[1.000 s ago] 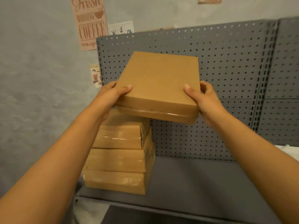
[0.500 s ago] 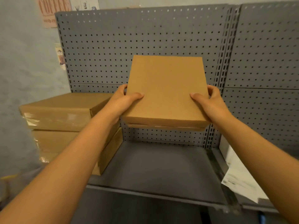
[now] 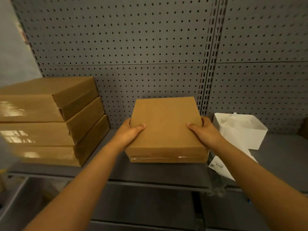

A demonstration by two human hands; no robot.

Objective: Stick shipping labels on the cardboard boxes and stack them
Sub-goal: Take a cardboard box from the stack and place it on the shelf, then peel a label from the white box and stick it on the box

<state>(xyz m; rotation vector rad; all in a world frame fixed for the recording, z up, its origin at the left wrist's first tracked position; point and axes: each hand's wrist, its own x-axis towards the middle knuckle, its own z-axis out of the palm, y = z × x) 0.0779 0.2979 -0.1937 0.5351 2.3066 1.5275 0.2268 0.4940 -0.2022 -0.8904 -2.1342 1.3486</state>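
Observation:
A flat brown cardboard box (image 3: 165, 125) rests on the grey shelf (image 3: 150, 170), its taped front edge facing me. My left hand (image 3: 129, 132) grips its left side with the thumb on top, and my right hand (image 3: 204, 131) grips its right side the same way. No label shows on its plain top. To the left stands a stack of three similar taped boxes (image 3: 50, 120), apart from the held box. White label sheets (image 3: 221, 167) lie on the shelf just right of the box, partly under my right forearm.
A white open container (image 3: 241, 130) stands at the right on the shelf. Grey pegboard (image 3: 125, 47) backs the shelf, with a slotted upright post (image 3: 208, 64). A lower shelf level lies below the front edge.
The held box has come down from mid-air and to the right of the stack, onto the shelf surface. Both hands keep the same grip. The view tilted downward.

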